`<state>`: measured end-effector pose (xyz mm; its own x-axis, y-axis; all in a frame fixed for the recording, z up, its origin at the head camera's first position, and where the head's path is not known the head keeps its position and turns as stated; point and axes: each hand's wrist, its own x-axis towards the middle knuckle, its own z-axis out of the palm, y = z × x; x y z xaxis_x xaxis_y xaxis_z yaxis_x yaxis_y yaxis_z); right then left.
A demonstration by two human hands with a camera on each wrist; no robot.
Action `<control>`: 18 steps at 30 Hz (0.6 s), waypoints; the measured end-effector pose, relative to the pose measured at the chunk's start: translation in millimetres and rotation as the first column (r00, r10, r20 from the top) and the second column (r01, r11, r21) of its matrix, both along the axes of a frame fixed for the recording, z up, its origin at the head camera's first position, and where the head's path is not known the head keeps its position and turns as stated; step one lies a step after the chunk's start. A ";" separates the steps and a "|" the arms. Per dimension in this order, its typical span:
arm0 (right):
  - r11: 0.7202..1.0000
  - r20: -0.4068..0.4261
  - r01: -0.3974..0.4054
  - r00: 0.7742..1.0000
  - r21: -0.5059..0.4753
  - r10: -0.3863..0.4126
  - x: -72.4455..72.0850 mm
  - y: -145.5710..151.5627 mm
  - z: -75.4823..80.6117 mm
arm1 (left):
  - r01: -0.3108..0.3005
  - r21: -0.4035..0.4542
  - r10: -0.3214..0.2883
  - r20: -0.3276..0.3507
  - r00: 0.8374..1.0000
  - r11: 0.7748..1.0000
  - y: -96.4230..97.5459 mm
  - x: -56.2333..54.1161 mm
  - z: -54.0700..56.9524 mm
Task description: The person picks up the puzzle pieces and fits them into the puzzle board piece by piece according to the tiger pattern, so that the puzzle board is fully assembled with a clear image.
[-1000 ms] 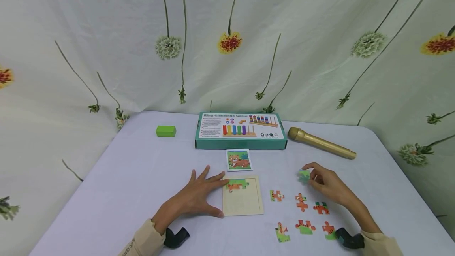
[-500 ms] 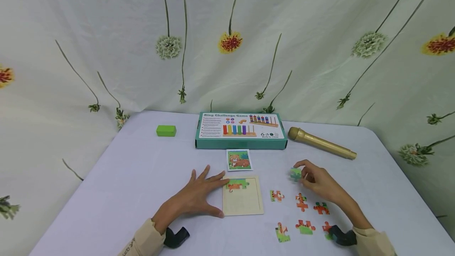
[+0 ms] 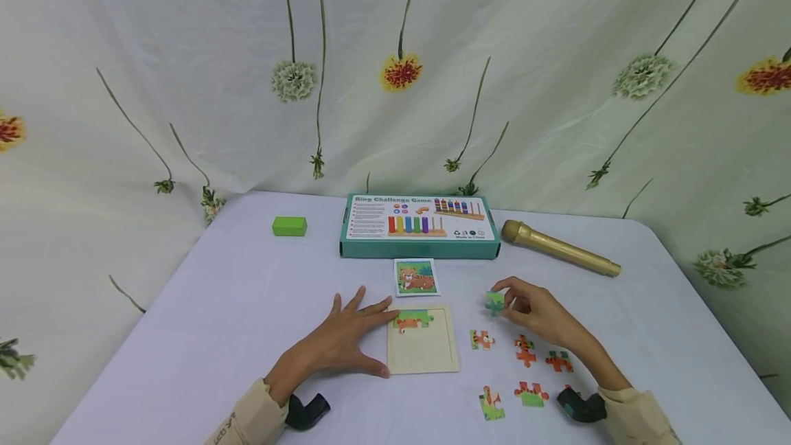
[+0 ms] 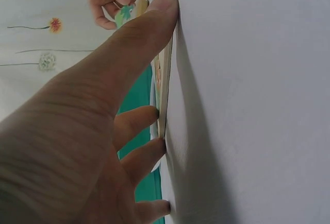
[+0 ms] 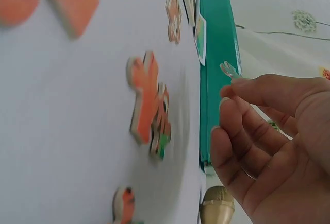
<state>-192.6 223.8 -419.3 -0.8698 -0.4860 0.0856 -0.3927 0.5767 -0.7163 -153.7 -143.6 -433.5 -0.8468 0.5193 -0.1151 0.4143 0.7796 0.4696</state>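
My right hand (image 3: 533,307) pinches a green and blue jigsaw piece (image 3: 494,302) between thumb and forefinger, above the table right of the puzzle board. The wooden puzzle board (image 3: 423,352) has a low rim, with joined green and orange pieces (image 3: 412,320) in its upper left. Spread wide, my left hand (image 3: 341,339) touches the board's left edge with thumb and forefinger. In the left wrist view its thumb (image 4: 149,20) lies at the board's edge. Loose orange tiger pieces lie to the right, among them a piece (image 3: 482,340) with a face.
Behind the board lies a tiger picture card (image 3: 417,277), then a teal game box (image 3: 420,248). A gold microphone (image 3: 559,248) lies at the back right, a green block (image 3: 289,226) at the back left. Several more pieces, such as a red and green one (image 3: 531,394), lie nearer the front.
My right hand has moved left toward the board, carrying the green and blue jigsaw piece. The left hand has stayed at the board's edge.
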 end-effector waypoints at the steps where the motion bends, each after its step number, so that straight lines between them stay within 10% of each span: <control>1: 1.000 0.006 -0.007 1.000 -0.007 0.007 -0.3 -2.1 0.3 | 0.001 0.002 -0.001 -0.002 1.000 1.000 0.0 0.0 0.0; 18: 0.997 0.061 -0.051 0.997 -0.062 0.054 -2.3 -26.5 0.6 | -0.005 0.001 0.005 0.000 1.000 1.000 0.3 -0.7 -0.3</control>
<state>-194.9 197.3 -418.8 -0.8478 -0.5267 0.0623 -0.3746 0.5114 -0.7734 -154.5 -143.3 -433.7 -0.8495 0.5151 -0.1145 0.4102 0.7812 0.4706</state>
